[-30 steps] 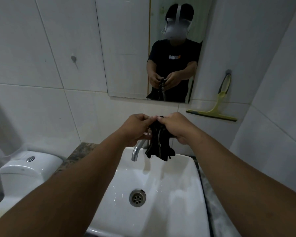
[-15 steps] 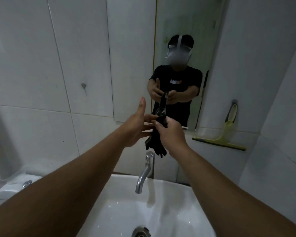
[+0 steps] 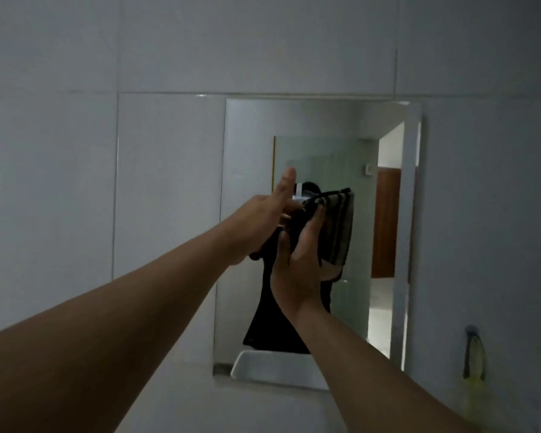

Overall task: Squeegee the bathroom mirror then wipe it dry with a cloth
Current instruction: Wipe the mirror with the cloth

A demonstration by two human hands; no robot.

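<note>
Dark grey cloth with black stripes [image 3: 336,228] beyond the right hand's fingers [image 3: 317,214]; yellow-green plastic squeegee with dark handle [image 3: 474,367]; pale grey glossy wall tiles [image 3: 169,182].

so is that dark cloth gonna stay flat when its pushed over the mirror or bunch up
The cloth looks soft and floppy: it lies folded in layers under the right hand, so it will probably bunch unless spread fingers keep it flat. It seems light, since one hand holds it up. On the smooth mirror it should slide easily.

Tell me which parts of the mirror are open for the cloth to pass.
Open glass: mirror right of the cloth, the strip beneath its top edge, and left below the left hand. Crowded: centre, where the right hand holds the cloth.
</note>
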